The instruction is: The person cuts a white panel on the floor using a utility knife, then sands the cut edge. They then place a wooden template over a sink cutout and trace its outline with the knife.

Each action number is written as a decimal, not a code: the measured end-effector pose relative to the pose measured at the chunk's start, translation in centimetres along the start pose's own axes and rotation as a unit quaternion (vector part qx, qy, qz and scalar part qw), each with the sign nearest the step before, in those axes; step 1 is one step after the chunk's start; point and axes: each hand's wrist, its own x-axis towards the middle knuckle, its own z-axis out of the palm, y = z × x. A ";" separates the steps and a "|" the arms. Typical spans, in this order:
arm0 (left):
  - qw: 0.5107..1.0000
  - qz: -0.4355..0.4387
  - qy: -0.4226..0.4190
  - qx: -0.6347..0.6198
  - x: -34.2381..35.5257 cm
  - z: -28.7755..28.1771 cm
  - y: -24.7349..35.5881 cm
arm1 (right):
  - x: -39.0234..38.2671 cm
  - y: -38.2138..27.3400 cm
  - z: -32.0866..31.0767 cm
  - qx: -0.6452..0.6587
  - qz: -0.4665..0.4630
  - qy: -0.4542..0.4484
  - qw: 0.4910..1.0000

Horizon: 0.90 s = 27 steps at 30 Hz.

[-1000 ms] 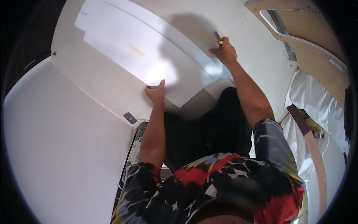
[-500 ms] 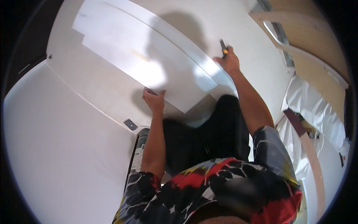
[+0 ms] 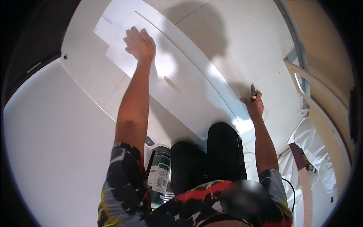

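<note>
A large white sheet (image 3: 181, 102) lies flat on the pale surface in front of my knees, with a stepped notch in its left edge. A long straight line, like a slit or gap, runs along it towards my right hand. My left hand (image 3: 140, 46) rests spread on the sheet's far left part, fingers stretched and holding nothing. Beside the sheet's near right edge, my right hand (image 3: 255, 108) grips a utility knife (image 3: 253, 90) with a black and orange body, its tip pointing away from me. On the sheet lies a short tan strip (image 3: 172, 84).
A dark cylindrical container (image 3: 159, 178) with a pale label stands left of my knees. A white wall panel (image 3: 60, 143) fills the left side. To the right are a curved wooden panel (image 3: 321, 99) and crumpled clear plastic sheeting (image 3: 317, 145).
My left hand has moved from the sheet's near left edge to its far part and spread flat. My right hand, still with the knife, has come nearer. The camera view has shifted.
</note>
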 end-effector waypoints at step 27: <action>0.984 -0.127 -0.123 0.025 1.0 2.5 0.1 | 7.7 -49.3 7.2 -0.031 -0.392 -0.068 0.917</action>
